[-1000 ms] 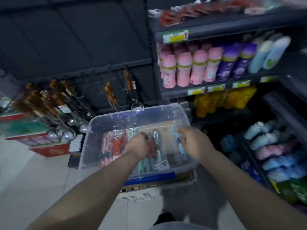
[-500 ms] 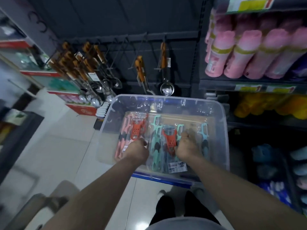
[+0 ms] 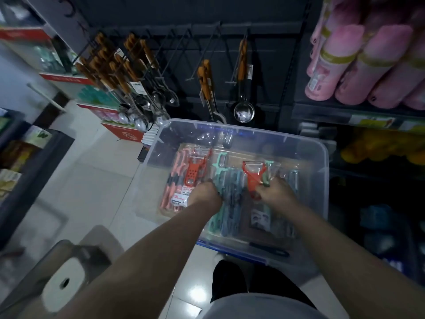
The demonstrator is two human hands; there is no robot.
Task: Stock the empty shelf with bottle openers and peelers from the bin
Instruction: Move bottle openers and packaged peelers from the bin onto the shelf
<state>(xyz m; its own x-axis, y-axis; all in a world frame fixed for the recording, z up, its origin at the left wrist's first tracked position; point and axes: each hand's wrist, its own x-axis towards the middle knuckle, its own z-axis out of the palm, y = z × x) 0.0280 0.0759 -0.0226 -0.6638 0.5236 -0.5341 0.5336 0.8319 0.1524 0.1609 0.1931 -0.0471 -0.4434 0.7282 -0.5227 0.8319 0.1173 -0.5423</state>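
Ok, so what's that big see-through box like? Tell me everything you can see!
The bin is a large rectangular tub of clear plastic with rounded corners and a thick rim, open on top, with a blue edge under its near side. Packaged peelers in red, pink and mint lie flat on its floor. Both hands are inside: the left hand reaches among the mint packs, the right hand grips a red peeler. What it stands on is hidden.
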